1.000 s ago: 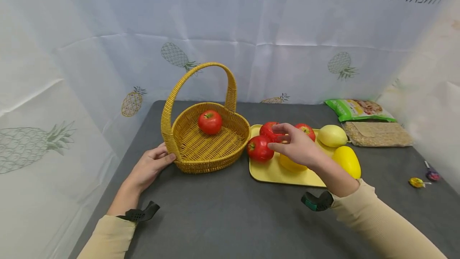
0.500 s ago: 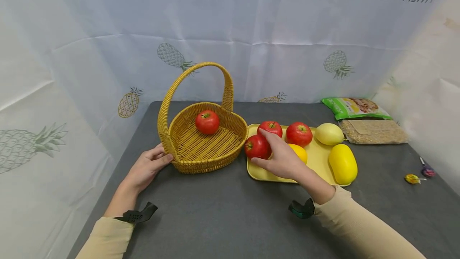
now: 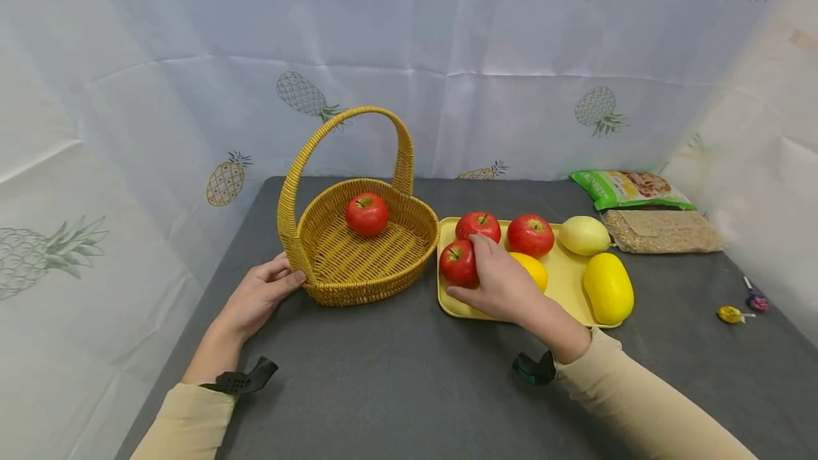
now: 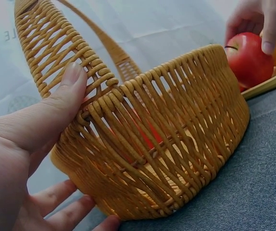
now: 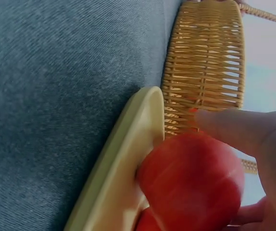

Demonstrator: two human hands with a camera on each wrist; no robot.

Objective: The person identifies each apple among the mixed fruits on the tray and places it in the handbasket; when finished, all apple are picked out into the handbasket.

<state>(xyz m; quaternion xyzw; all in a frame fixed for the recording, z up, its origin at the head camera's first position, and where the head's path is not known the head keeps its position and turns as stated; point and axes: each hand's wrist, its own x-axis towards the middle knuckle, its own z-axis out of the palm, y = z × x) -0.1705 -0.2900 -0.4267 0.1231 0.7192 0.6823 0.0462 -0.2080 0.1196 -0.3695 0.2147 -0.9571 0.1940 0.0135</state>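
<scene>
1. Right hand (image 3: 505, 286) is gripping the front-left red apple (image 3: 457, 263), fingers curling round it, at the 9 o'clock end of the yellow tray (image 3: 569, 282).
2. Left hand (image 3: 258, 297) is holding the wicker basket (image 3: 332, 282) at its 9 o'clock rim, thumb pressing on the handle base.
3. Basket is sitting at the tray's 9 o'clock, carrying one tomato (image 3: 367, 214).
4. Two more apples, lemons are lying on the tray.

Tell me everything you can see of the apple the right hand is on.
The apple is red, glossy and round, with a short dark stem in a dimple on top. It sits upright at the left end of the yellow tray, close to the basket. The right hand grips it, fingers curled over its right side. Another red apple sits just behind it.
</scene>
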